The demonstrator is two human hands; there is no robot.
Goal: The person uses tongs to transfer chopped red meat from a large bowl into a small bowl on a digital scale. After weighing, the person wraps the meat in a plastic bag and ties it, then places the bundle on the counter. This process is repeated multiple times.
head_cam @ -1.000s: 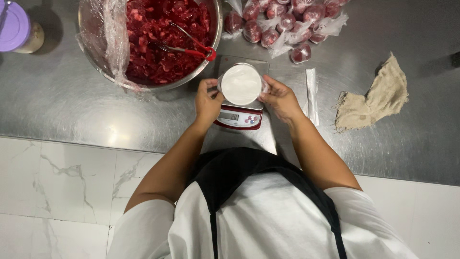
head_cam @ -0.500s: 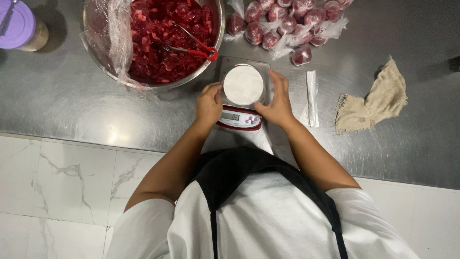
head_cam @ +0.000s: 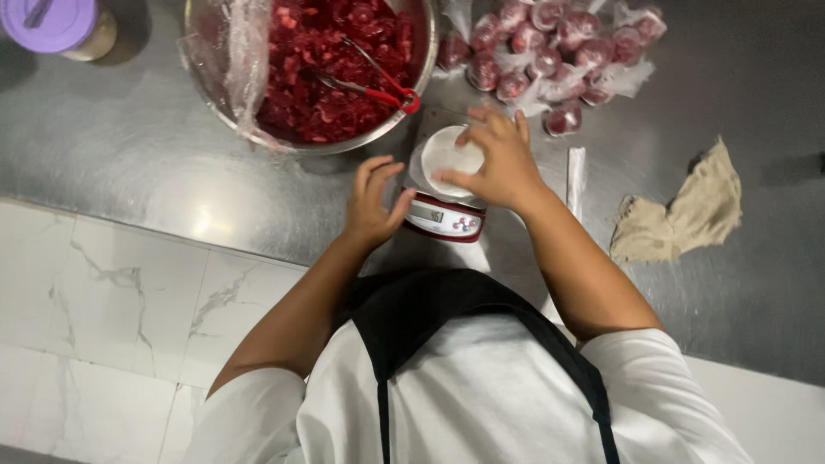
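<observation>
Scale (head_cam: 447, 219) — a small red kitchen scale with a lit display — sits on the steel counter (head_cam: 129, 163) directly in front of a person seen from above, wearing a white shirt and a black apron (head_cam: 430, 318). On its platform rests a small white cup (head_cam: 447, 155), apparently lined with thin clear plastic. The right hand (head_cam: 498, 163) lies over the cup's right side: its fingers are spread and loosely curved, the thumb touching the cup's near rim and the fingertips reaching across its far edge, so the cup sits partly under the palm rather than being gripped tight. The left hand (head_cam: 374, 202) hovers just left of the scale, fingers curled but parted, holding nothing; its fingertips are near the cup without touching it.

Right of the scale a narrow white strip (head_cam: 576, 176) lies on the counter, and farther right a crumpled beige cloth (head_cam: 687, 215).

Beyond the scale stands a large metal bowl (head_cam: 421, 60) full of chopped red food, with clear plastic film draped over its left rim and red-handled tongs (head_cam: 378, 82) resting inside. To the bowl's right lies a heap of small plastic-wrapped red bundles (head_cam: 559, 51). At the far left corner is a jar with a purple lid (head_cam: 51, 21).
</observation>
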